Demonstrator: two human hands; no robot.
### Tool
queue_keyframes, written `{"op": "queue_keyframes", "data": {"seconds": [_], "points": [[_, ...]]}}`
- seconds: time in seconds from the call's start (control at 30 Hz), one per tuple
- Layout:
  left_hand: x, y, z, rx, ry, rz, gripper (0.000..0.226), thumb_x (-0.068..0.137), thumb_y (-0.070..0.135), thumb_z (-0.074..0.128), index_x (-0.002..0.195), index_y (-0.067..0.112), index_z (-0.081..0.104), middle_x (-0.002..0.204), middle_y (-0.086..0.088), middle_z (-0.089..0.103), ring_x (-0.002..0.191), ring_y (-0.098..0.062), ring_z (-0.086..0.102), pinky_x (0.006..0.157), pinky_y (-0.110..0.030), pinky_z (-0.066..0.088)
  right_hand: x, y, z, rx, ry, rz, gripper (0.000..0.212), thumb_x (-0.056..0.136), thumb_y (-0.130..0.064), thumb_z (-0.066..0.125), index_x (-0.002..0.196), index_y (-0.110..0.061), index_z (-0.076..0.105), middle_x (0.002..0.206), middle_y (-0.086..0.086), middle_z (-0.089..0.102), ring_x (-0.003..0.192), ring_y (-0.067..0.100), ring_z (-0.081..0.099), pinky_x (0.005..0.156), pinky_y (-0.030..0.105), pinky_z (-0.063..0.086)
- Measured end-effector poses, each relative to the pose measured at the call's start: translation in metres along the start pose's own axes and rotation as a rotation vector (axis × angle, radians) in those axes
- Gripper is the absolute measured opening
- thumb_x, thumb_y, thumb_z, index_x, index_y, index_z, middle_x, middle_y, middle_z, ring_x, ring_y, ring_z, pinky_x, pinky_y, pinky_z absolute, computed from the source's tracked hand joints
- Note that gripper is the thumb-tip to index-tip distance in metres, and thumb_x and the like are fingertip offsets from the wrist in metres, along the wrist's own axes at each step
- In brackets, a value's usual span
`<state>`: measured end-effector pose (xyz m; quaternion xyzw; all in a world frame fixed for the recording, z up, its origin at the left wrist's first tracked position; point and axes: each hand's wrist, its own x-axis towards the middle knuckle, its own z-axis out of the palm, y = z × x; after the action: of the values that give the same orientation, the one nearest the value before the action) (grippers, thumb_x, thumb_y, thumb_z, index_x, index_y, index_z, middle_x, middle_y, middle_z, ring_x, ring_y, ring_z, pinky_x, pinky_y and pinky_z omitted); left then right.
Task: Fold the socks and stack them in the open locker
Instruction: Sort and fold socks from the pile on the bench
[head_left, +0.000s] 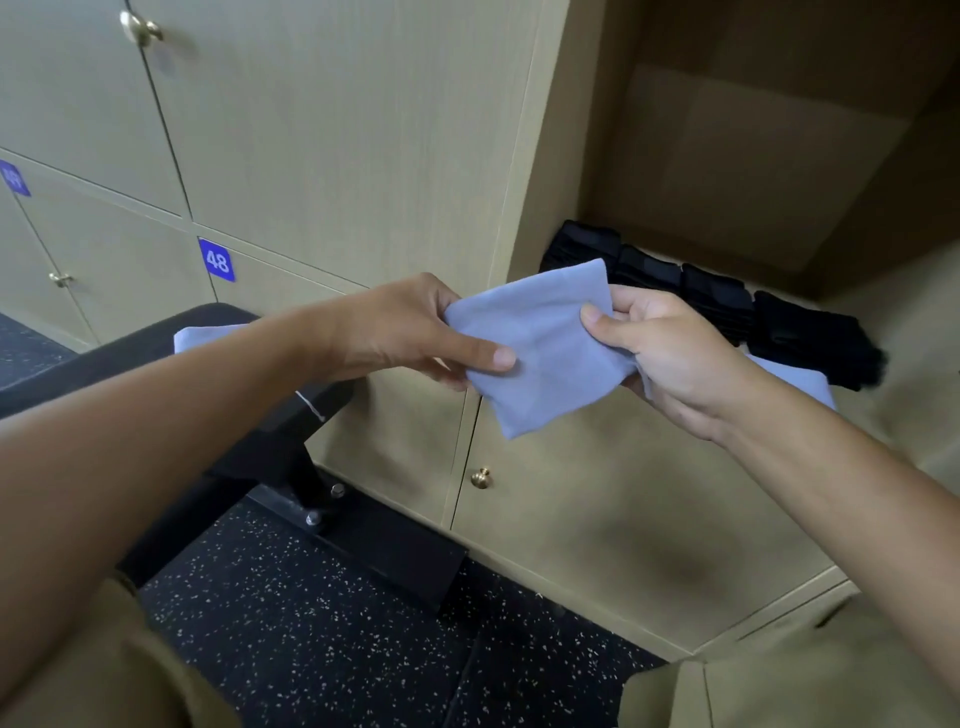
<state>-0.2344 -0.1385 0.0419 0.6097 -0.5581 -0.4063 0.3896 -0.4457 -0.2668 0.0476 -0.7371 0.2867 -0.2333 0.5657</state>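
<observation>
**Fold could slip open mid-air**

Left hand (415, 332) and right hand (670, 348) each pinch the blue sock (540, 343), held unsupported before the locker (779, 156). A loose pinch could let the fold spring open. Black socks (727, 306) at 2 o'clock crowd the shelf edge; a careless placement could topple them.

Light blue sock (540, 348): folded flat, held in the air in front of the open locker (753, 156). Black folded socks (727, 301): laid in a row on the locker floor, touching one another.
</observation>
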Motion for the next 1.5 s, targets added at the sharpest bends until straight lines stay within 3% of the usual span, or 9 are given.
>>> {"op": "queue_keyframes", "data": {"seconds": [0.13, 0.33, 0.57, 0.7, 0.87, 0.97, 1.07, 1.27, 1.5], "points": [[0.005, 0.005, 0.011, -0.116, 0.091, 0.062, 0.039, 0.079, 0.017, 0.083, 0.115, 0.007, 0.073, 0.107, -0.014, 0.077, 0.101, -0.026, 0.073, 0.088, -0.038, 0.062, -0.003, -0.004, -0.004, 0.067, 0.023, 0.019, 0.026, 0.107, -0.016, 0.048, 0.125, -0.01, 0.066, 0.114, 0.006, 0.076, 0.098, 0.018, 0.073, 0.075, 0.023, 0.058], [0.013, 0.013, 0.039, -0.429, 0.251, 0.044, 0.065, 0.084, 0.008, 0.08, 0.135, 0.021, 0.043, 0.103, -0.021, 0.074, 0.085, -0.027, 0.068, 0.083, -0.045, 0.063, -0.01, -0.012, -0.017, 0.236, 0.174, 0.02, 0.026, 0.107, -0.014, 0.047, 0.125, -0.01, 0.066, 0.114, 0.004, 0.076, 0.102, 0.019, 0.074, 0.08, 0.027, 0.06], [0.021, 0.019, 0.054, -0.503, 0.378, 0.073, 0.035, 0.088, 0.004, 0.076, 0.12, 0.001, 0.062, 0.102, -0.032, 0.072, 0.085, -0.032, 0.067, 0.085, -0.045, 0.061, -0.017, -0.012, -0.024, 0.26, 0.299, 0.047, 0.027, 0.105, -0.011, 0.049, 0.125, -0.008, 0.066, 0.114, 0.004, 0.076, 0.104, 0.02, 0.074, 0.095, 0.035, 0.057], [0.03, 0.022, 0.054, -0.467, 0.449, 0.097, 0.027, 0.09, 0.006, 0.074, 0.115, 0.0, 0.066, 0.083, -0.016, 0.073, 0.077, -0.026, 0.061, 0.071, -0.033, 0.053, -0.016, -0.011, -0.029, 0.249, 0.351, 0.084, 0.026, 0.104, -0.009, 0.05, 0.125, -0.006, 0.067, 0.116, 0.005, 0.075, 0.106, 0.021, 0.073, 0.101, 0.041, 0.055], [0.04, 0.017, 0.062, -0.473, 0.427, 0.142, 0.031, 0.093, 0.003, 0.07, 0.109, 0.019, 0.049, 0.079, -0.007, 0.071, 0.067, -0.02, 0.063, 0.08, -0.038, 0.055, -0.022, -0.011, -0.042, 0.179, 0.322, 0.088, 0.024, 0.103, -0.012, 0.055, 0.123, -0.008, 0.068, 0.111, 0.002, 0.077, 0.099, 0.018, 0.074, 0.076, 0.024, 0.058], [0.047, 0.019, 0.068, -0.377, 0.347, 0.231, 0.034, 0.096, -0.002, 0.062, 0.11, 0.023, 0.043, 0.088, -0.005, 0.071, 0.065, -0.017, 0.056, 0.068, -0.029, 0.049, -0.022, -0.01, -0.053, 0.105, 0.431, 0.07, 0.03, 0.096, -0.017, 0.068, 0.125, -0.011, 0.065, 0.108, 0.0, 0.078, 0.096, 0.016, 0.075, 0.091, 0.038, 0.059], [0.059, 0.022, 0.078, -0.281, 0.336, 0.279, 0.028, 0.094, 0.001, 0.064, 0.111, 0.023, 0.059, 0.108, 0.001, 0.066, 0.065, -0.011, 0.051, 0.069, -0.033, 0.046, -0.023, -0.009, -0.066, 0.049, 0.543, 0.042, 0.052, 0.081, -0.022, 0.082, 0.126, -0.022, 0.057, 0.113, -0.001, 0.073, 0.096, 0.015, 0.075, 0.094, 0.042, 0.058], [0.082, 0.034, 0.103, -0.296, 0.311, 0.272, 0.036, 0.09, 0.01, 0.074, 0.12, 0.028, 0.067, 0.131, 0.004, 0.062, 0.067, -0.008, 0.064, 0.076, -0.029, 0.051, -0.03, -0.008, -0.093, -0.059, 0.569, 0.015, 0.026, 0.091, -0.007, 0.07, 0.112, -0.021, 0.063, 0.107, 0.004, 0.075, 0.097, 0.023, 0.075, 0.089, 0.045, 0.06], [0.113, 0.046, 0.138, -0.35, 0.172, 0.246, 0.064, 0.081, 0.007, 0.084, 0.138, 0.019, 0.059, 0.137, 0.004, 0.058, 0.075, -0.014, 0.071, 0.092, -0.031, 0.057, -0.034, 0.007, -0.124, -0.078, 0.773, 0.012, 0.033, 0.082, 0.002, 0.066, 0.09, -0.029, 0.056, 0.103, 0.008, 0.073, 0.1, 0.03, 0.071, 0.087, 0.045, 0.056]]}}
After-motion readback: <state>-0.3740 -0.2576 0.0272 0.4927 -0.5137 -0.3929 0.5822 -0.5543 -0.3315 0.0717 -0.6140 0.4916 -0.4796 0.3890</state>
